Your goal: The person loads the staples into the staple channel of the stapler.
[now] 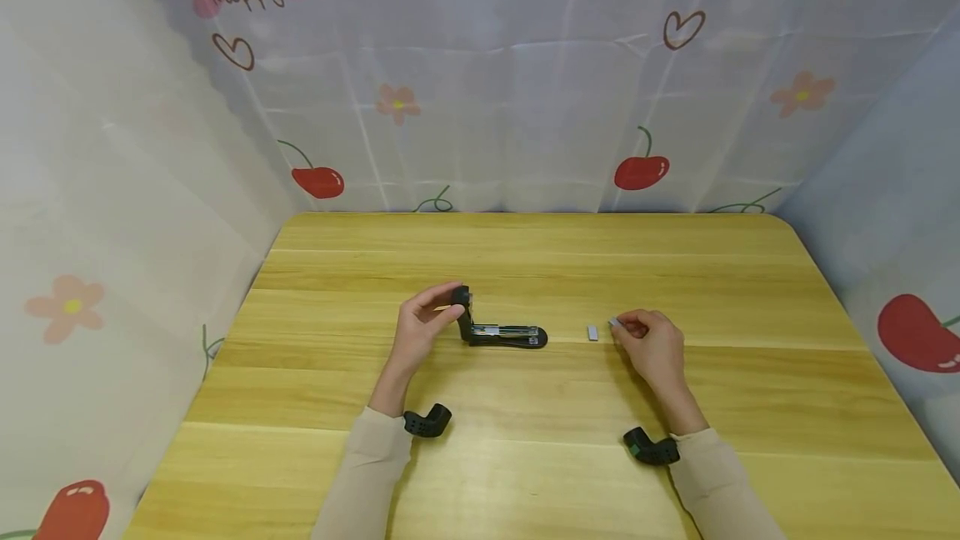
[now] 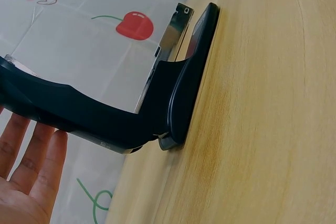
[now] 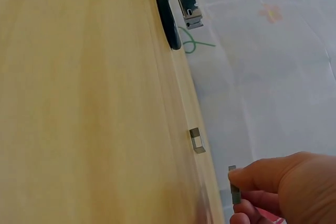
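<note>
A black stapler (image 1: 510,342) lies on the wooden table with its upper arm swung up, the metal staple channel (image 2: 170,35) exposed along its base. My left hand (image 1: 420,327) grips the raised arm near its top, thumb on one side and fingers on the other. To the right, my right hand (image 1: 654,347) pinches a small grey strip of staples (image 3: 234,186) between thumb and fingertips, held above the tabletop. Between the stapler and that hand, a second strip of staples (image 1: 592,332) rests on the wood.
The table (image 1: 525,473) has a pale wood-grain top with rounded far corners. Behind it hangs a white curtain (image 1: 510,132) printed with cherries, flowers and hearts. Black curved wrist mounts (image 1: 427,421) sit at both sleeve cuffs.
</note>
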Motion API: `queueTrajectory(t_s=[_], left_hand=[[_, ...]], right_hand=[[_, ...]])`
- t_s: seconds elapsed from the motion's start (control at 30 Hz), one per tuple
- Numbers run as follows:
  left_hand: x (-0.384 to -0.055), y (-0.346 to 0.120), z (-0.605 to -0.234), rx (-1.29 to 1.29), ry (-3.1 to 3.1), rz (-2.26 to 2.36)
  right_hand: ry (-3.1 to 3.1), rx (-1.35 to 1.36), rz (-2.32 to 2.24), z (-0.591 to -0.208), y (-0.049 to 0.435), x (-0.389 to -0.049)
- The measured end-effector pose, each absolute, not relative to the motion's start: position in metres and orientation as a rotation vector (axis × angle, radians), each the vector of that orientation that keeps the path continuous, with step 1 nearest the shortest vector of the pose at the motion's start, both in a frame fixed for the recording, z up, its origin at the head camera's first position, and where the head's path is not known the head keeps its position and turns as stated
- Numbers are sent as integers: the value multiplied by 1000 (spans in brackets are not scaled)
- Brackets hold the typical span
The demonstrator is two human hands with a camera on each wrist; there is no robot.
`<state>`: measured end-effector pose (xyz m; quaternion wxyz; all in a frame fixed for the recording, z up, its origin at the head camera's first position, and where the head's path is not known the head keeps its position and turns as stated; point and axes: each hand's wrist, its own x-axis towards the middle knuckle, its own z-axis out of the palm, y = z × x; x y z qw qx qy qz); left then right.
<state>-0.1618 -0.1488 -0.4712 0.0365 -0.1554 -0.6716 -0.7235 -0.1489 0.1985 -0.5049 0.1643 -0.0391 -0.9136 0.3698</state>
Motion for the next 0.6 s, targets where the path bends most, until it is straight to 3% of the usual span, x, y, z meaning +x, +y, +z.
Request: queueTrajectory(t_s=[0.6], left_hand=[[-163, -150, -471, -465, -2068, -2227]], right_hand=[[-2575, 47, 1211, -486, 167, -157]])
